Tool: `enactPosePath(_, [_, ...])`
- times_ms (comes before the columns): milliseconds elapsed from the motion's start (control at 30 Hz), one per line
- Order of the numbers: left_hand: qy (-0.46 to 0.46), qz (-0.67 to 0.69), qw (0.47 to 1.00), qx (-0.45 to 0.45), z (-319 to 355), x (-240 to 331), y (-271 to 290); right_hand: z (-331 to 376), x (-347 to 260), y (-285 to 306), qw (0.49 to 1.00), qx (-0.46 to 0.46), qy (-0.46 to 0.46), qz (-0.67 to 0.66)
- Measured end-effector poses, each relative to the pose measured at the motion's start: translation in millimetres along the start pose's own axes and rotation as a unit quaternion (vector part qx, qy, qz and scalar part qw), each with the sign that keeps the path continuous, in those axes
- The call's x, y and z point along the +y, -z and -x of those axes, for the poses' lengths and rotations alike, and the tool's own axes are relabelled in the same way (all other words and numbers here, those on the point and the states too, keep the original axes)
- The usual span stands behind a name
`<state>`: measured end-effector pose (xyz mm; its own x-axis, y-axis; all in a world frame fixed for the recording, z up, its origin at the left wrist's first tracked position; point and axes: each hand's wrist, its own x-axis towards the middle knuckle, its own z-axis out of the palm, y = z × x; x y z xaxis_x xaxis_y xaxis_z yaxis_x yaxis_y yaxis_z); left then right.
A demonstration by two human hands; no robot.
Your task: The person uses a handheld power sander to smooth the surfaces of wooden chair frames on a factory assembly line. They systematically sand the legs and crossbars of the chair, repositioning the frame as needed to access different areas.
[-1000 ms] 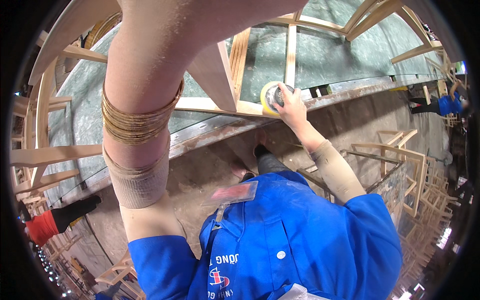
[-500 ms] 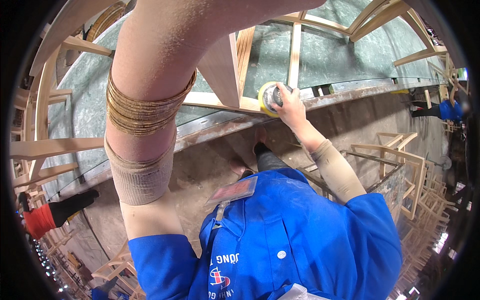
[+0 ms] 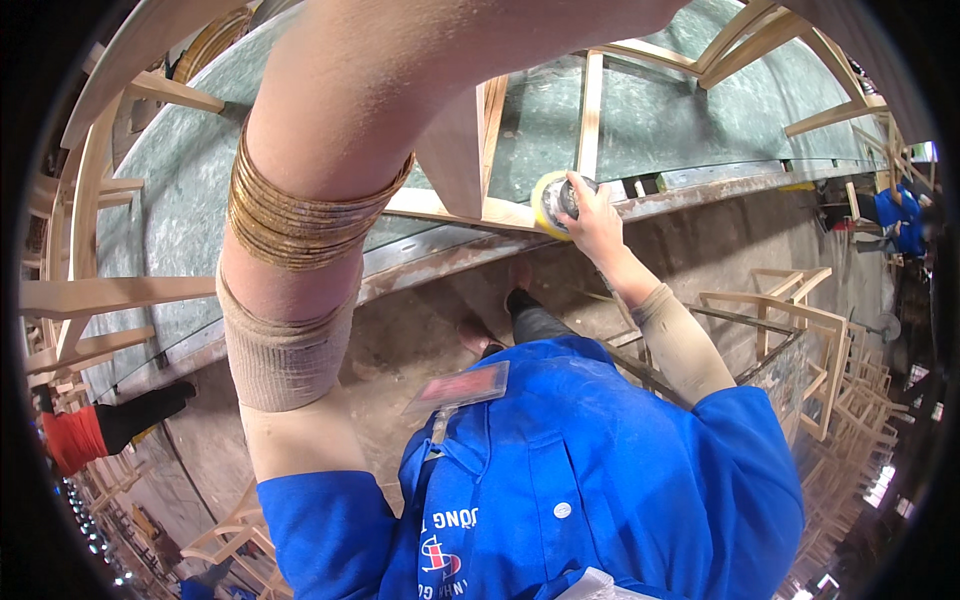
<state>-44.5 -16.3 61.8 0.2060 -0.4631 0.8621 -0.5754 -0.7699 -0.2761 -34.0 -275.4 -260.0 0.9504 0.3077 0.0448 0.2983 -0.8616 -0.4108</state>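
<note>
My right hand [image 3: 598, 225] is closed around a round sander [image 3: 551, 204] with a yellow rim and a dusty grey-black body. The sander sits at the right end of a pale wooden rail [image 3: 430, 205], by the near edge of the green table. That rail belongs to a wooden frame, with a wide upright piece [image 3: 457, 165] beside it and another bar [image 3: 591, 110] running away behind the sander. My left forearm [image 3: 340, 90], dusty and wrapped in a stack of tan bands [image 3: 300, 215], arches across the top; its hand is out of view.
The green tabletop [image 3: 690, 125] has a worn metal edge [image 3: 440, 265]. More wooden frames stand on it at left [image 3: 100, 200] and far right [image 3: 760, 50]. Another frame [image 3: 800, 310] stands on the floor at right. People in red [image 3: 75, 440] and blue [image 3: 900, 218] are farther off.
My right hand and the sander have moved slightly right along the near rail. The left forearm has also shifted a little to the right.
</note>
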Motion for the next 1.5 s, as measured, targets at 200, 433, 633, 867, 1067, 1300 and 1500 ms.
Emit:
enactPosePath(200, [0.001, 0.002, 1.000, 0.001, 1.0, -1.5, 2.3, -4.8, 24.5, 18.1, 0.997, -0.014, -0.049, 0.051])
enactPosePath(433, [0.000, 0.006, 1.000, 0.001, 0.9, -2.0, 1.3, -23.9, 31.4, 19.0, 0.994, -0.021, -0.077, 0.069])
enactPosePath(633, [0.003, 0.011, 1.000, 0.000, 0.7, -2.8, 0.4, -14.2, 27.5, 13.8, 0.996, -0.012, -0.062, 0.070])
enactPosePath(867, [0.007, 0.017, 1.000, -0.005, -2.1, -2.3, -3.7, -4.8, 26.6, 13.7, 0.997, 0.028, -0.050, 0.055])
enactPosePath(1067, [0.006, 0.040, 0.999, -0.007, -4.1, -6.1, -13.9, -0.4, 32.3, 15.0, 0.995, 0.034, -0.077, 0.061])
enactPosePath(1300, [0.006, 0.029, 0.999, -0.011, -5.8, -1.8, -10.9, 3.1, 28.4, 12.2, 0.997, 0.040, -0.035, 0.053])
enactPosePath(1500, [0.006, 0.038, 0.999, -0.010, -7.1, -0.9, -13.5, -4.6, 24.2, 8.6, 0.995, 0.081, -0.007, 0.055])
